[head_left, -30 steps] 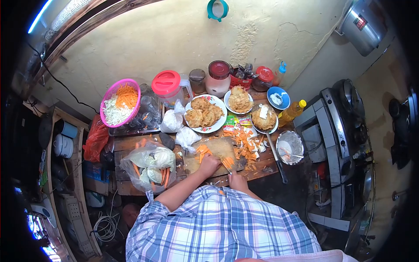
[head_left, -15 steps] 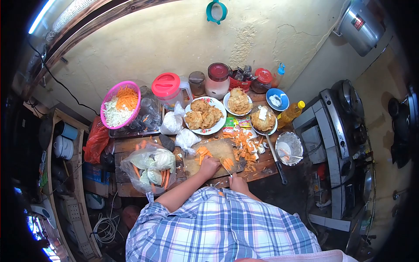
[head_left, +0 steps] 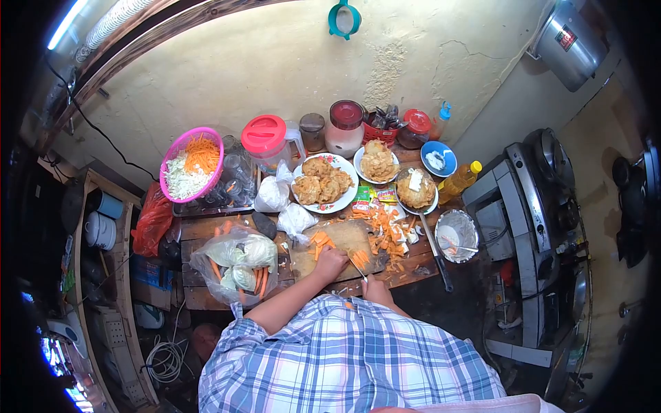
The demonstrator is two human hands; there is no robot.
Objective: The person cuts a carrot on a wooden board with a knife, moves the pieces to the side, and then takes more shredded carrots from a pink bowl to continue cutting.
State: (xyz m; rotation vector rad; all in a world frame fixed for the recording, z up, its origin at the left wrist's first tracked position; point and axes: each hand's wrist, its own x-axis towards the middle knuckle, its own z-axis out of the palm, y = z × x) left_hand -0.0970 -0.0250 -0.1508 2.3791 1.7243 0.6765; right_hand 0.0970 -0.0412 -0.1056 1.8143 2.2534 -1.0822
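My right hand (head_left: 376, 289) is closed round the handle of a knife (head_left: 359, 269), whose blade points forward over the wooden cutting board (head_left: 301, 261). Beside the blade, my left hand (head_left: 332, 263) rests on the board with its fingers curled; whatever lies under them is hidden. Cut carrot pieces (head_left: 360, 259) lie by the knife, and another small pile of carrot pieces (head_left: 320, 240) sits just beyond my left hand. To the right of the board is a heap of orange and whitish peelings (head_left: 390, 230).
A plastic bag of cabbages and carrots (head_left: 241, 265) stands left of the board. Behind are plates of fritters (head_left: 322, 182), a pink basin (head_left: 165, 187) of shredded vegetables and a red-lidded jug (head_left: 264, 134). On the right are a long-handled turner (head_left: 441, 265), a metal bowl (head_left: 457, 235) and an oil bottle (head_left: 459, 180).
The whole view has shifted very slightly. Both hands and the knife stay in nearly the same place on the board.
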